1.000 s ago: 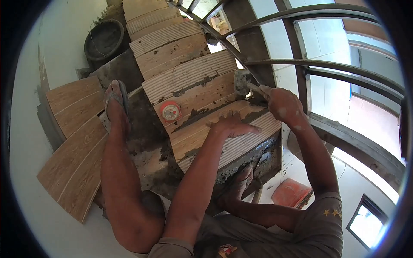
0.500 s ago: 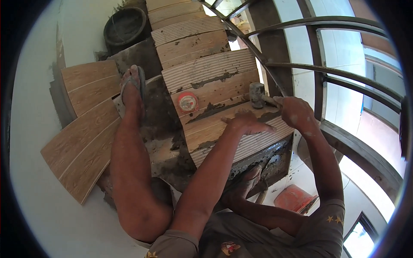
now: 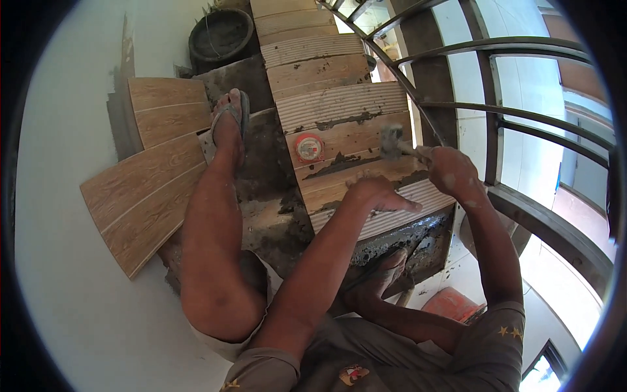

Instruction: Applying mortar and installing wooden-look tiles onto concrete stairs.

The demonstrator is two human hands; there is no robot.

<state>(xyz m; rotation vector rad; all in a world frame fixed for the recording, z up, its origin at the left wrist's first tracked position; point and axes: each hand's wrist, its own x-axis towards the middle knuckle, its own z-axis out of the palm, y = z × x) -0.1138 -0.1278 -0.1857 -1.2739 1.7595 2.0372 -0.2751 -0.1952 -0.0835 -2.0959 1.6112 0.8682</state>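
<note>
A mallet (image 3: 392, 142) with a grey, mortar-smeared head is gripped by its handle in my right hand (image 3: 450, 172). Its head, slightly blurred, is over the wood-patterned stair tile (image 3: 339, 187). My left hand (image 3: 377, 195) rests palm down on that tile and its ribbed front strip (image 3: 410, 204), thumb stretched to the right and fingers partly hidden. Wet grey mortar (image 3: 339, 165) lies in patches along the tile's back edge. On the tread just behind sits a round red-rimmed tape measure (image 3: 309, 148).
Loose wood-patterned tiles (image 3: 147, 202) lean at the left by the wall. A black bucket (image 3: 221, 40) of grey mortar stands at the far left. Metal railing bars (image 3: 496, 111) run along the right. A red container (image 3: 452, 304) sits low at the right, near my bare foot.
The view has shifted, so the stairs appear farther right. The mallet head has moved slightly relative to my right hand and is blurred now. My left hand stays on the tile.
</note>
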